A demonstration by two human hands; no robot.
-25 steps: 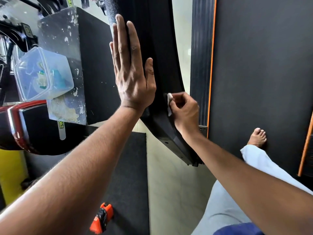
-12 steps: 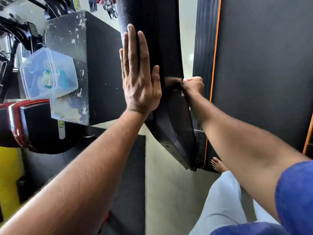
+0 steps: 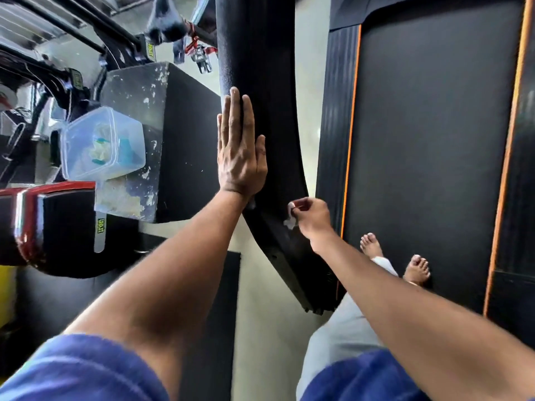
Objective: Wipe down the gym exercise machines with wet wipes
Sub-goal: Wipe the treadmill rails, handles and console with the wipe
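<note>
One clear tub [image 3: 101, 146] holds wipes; right hand [image 3: 311, 217] pinches wipe [image 3: 290, 218].

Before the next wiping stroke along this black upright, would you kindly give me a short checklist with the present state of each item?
1. Wet wipe in the right hand: ok, pinched in the fingers.
2. Wipe touching the black treadmill upright: ok.
3. Left hand bracing the upright: ok, flat against it.
4. Wipe still damp: cannot tell.
5. Spare wipes in the clear plastic container: cannot tell.
6. Feet on the treadmill belt: ok.
</note>
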